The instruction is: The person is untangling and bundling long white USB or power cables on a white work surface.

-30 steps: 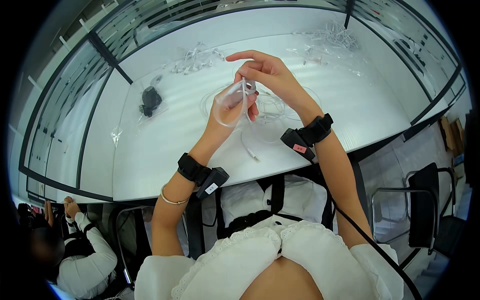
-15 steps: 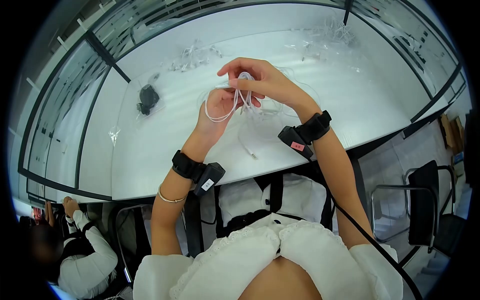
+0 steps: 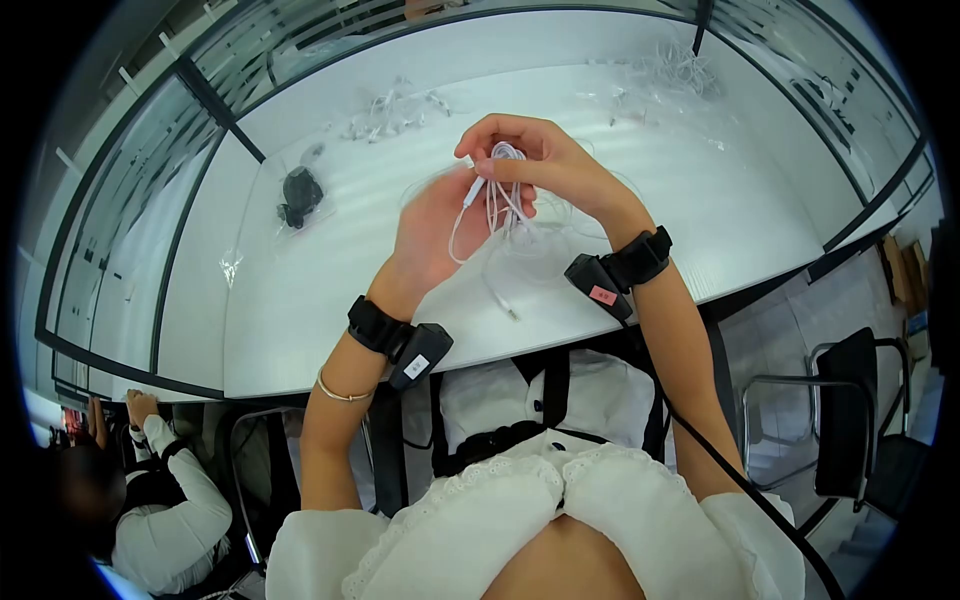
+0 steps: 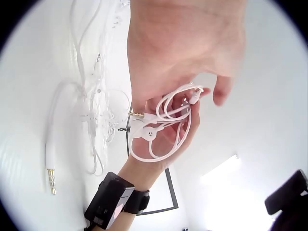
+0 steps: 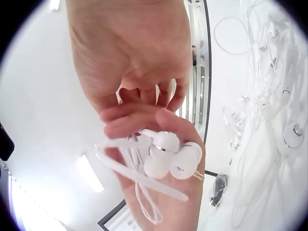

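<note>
White wired earphones (image 3: 507, 190) with their cable wound in loops are held between the two hands over the desk. The right hand (image 3: 560, 165) pinches the top of the coil between thumb and fingers. Underneath, the left hand (image 3: 437, 228) has its fingers curled round the bundle's lower side, partly hidden by it. Two earbuds (image 5: 166, 156) show against the left hand in the right wrist view. A gold-tipped plug (image 4: 137, 115) sticks out beside the loops in the left wrist view.
On the white desk (image 3: 330, 310), another plug (image 4: 51, 182) on a white cable lies below the hands. Tangled white cables (image 3: 675, 70) lie at the back right, more earphones (image 3: 390, 112) at the back left. A bagged black item (image 3: 300, 195) lies left. Low partitions (image 3: 200, 190) surround the desk.
The cable loops between the hands have been drawn tighter into a compact coil. The left hand has turned, showing more of its back, and a white plug end now points down beside the bundle.
</note>
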Demonstrator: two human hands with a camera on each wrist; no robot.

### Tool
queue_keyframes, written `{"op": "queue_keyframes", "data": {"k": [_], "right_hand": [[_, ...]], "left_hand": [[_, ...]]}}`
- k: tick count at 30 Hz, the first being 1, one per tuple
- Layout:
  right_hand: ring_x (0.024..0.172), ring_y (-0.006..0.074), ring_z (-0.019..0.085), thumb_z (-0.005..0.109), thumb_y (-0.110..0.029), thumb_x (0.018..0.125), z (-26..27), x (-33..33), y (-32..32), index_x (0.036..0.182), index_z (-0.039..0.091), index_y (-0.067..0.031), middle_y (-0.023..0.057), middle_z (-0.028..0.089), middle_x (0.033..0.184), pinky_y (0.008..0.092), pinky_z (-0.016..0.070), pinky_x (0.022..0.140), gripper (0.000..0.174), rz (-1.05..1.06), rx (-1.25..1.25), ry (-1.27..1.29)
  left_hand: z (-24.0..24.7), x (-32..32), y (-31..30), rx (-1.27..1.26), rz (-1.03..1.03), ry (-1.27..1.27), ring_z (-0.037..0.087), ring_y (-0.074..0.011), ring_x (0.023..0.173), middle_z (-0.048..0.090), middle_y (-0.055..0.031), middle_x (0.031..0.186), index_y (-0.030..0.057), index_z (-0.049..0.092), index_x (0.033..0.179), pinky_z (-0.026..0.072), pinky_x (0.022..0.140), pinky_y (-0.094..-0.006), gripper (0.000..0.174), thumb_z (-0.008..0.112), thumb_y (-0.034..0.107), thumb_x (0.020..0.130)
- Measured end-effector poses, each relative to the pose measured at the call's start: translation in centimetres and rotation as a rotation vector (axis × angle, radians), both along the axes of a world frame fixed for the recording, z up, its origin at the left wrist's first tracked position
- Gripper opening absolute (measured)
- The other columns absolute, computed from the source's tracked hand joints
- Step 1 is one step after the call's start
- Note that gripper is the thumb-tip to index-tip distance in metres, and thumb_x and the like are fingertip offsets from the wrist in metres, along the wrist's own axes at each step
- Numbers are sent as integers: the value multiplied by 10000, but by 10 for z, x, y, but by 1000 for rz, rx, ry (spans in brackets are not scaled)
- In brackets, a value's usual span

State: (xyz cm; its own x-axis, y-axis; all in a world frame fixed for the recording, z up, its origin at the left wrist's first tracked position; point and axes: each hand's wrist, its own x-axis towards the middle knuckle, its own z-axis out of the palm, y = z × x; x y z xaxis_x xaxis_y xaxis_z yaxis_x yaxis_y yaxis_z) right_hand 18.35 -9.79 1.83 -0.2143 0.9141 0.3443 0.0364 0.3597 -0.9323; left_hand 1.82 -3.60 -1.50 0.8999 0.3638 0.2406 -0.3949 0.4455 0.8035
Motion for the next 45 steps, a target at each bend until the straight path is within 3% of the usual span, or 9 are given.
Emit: {"op": "queue_keyframes", "data": {"k": [4, 12, 16, 24, 30, 35, 39, 42, 45], "right_hand": [[755, 53, 511, 609, -270, 861, -14, 2, 12, 1031, 625, -76, -30, 531, 796, 204, 434, 620, 259, -85, 107, -70], [524, 58, 456, 622, -514, 819, -14, 2, 18, 766, 631, -32, 0, 541, 607, 202, 333, 465, 485, -317, -220, -97], [531, 47, 441, 653, -366, 841, -23, 1, 22, 835, 616, -27, -17, 527, 592, 195, 336, 493, 342, -283, -94, -126], [552, 25, 396, 607, -283, 892, -10, 4, 16, 873, 615, -53, -43, 490, 628, 180, 309, 504, 231, -315, -2, 72], [554, 31, 394, 577, -287, 907, -10, 7, 15, 886, 618, -60, -44, 481, 627, 179, 307, 522, 232, -312, 3, 146], [566, 44, 439, 515, -275, 933, -13, 14, 16, 932, 627, -50, -29, 522, 675, 189, 342, 532, 251, -305, -90, 120], [585, 54, 475, 509, -270, 923, -17, 14, 19, 971, 628, -48, -8, 556, 735, 197, 381, 547, 257, -248, -123, 8], [609, 63, 503, 525, -267, 908, -26, 11, 22, 972, 625, -42, 8, 570, 775, 208, 406, 549, 255, -160, -133, -54], [626, 74, 525, 543, -243, 903, -29, 7, 22, 955, 625, -37, 16, 580, 807, 221, 415, 540, 228, -148, -145, -85]], "left_hand": [[-4, 1, -3, 353, 262, 278, 541, -94, 811, 573, -25, 917, -2, 535, 1133, 428, 743, -246, 296, 581, 108, 862], [-9, 4, 0, 625, 636, 340, 437, -55, 666, 517, -4, 786, 23, 503, 975, 363, 578, -224, 119, 514, 102, 888], [-15, 4, 0, 763, 717, 432, 449, -72, 636, 525, -26, 766, 30, 495, 964, 379, 543, -240, 129, 509, 128, 881], [-9, 4, 6, 692, 497, 345, 566, -163, 798, 622, -62, 789, 25, 547, 863, 435, 778, -307, 333, 385, 292, 977], [9, -4, -1, 375, 178, 391, 513, -94, 564, 557, -9, 657, 85, 531, 800, 403, 522, -226, 341, 427, 364, 965], [21, -26, 25, 658, 550, 602, 474, -43, 529, 521, 42, 614, 96, 565, 799, 345, 460, -190, 325, 492, 386, 928], [34, -62, 88, 1334, 1209, 938, 616, -259, 621, 618, -119, 663, 31, 607, 818, 461, 572, -377, 255, 591, 282, 857], [20, -76, 145, 1774, 1426, 1106, 635, -363, 772, 643, -185, 787, 32, 615, 815, 490, 659, -460, 219, 608, 250, 827], [-4, -81, 213, 1820, 1369, 1334, 633, -361, 838, 648, -190, 839, 43, 618, 818, 506, 697, -456, 167, 614, 210, 806]]}}
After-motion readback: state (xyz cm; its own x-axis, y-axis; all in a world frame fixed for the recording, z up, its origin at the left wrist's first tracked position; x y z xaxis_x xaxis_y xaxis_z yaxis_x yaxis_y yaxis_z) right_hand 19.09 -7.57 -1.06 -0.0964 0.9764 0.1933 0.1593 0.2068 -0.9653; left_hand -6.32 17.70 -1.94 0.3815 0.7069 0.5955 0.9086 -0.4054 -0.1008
